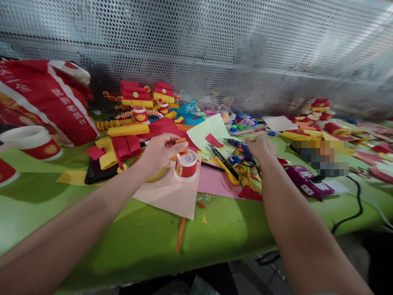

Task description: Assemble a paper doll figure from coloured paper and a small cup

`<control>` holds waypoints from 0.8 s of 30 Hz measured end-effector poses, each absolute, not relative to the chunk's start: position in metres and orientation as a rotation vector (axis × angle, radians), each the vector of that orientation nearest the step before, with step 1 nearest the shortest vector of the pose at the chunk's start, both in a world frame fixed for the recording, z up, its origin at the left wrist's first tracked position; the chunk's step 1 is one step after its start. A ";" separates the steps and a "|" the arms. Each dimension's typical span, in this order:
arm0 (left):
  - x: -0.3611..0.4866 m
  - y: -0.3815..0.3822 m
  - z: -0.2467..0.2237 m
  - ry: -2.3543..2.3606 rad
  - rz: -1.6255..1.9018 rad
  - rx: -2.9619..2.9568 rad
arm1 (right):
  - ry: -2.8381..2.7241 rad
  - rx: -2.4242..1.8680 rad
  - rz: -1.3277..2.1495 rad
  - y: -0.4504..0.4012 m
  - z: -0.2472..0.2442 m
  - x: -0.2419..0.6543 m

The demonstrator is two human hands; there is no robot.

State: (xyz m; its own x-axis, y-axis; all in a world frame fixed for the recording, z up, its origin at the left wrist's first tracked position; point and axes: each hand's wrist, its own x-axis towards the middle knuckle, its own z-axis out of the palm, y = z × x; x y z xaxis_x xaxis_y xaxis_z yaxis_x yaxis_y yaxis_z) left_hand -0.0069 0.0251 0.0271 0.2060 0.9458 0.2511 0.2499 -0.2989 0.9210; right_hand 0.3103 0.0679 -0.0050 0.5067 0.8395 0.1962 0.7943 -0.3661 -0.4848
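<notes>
My left hand [162,150] pinches a small orange paper piece [181,144] just above a red and white paper cup [186,167]. That cup stands on a pale pink sheet [175,200]. Over by the dark blue glue gun [242,148], my right hand [260,146] hovers at or touches its rear end; its fingers are blurred and partly hidden. Between the hands lie a yellow and black utility knife [225,164], a black pen [212,166] and a light green sheet [211,133] with a red scrap on it.
White and red cups [33,141] and a red bag [67,106] are at the left. Paper models [135,94] stand at the back. A purple power strip [307,182] with a black cable [357,205] lies at the right. Perforated metal [184,49] rises behind the table.
</notes>
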 end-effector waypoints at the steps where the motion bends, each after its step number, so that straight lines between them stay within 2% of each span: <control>1: -0.006 0.026 0.028 1.138 1.134 1.747 | -1.300 -2.228 0.014 0.067 -0.002 0.305; 4: -0.002 0.027 0.028 1.177 1.155 1.877 | -1.376 -1.924 -0.075 0.063 0.007 0.282; 11: 0.004 0.025 0.022 1.156 1.141 1.959 | -1.659 -1.200 0.202 0.044 0.016 0.221; 24: -0.003 0.036 0.020 1.120 1.080 2.060 | -1.838 -1.046 0.290 0.032 0.012 0.202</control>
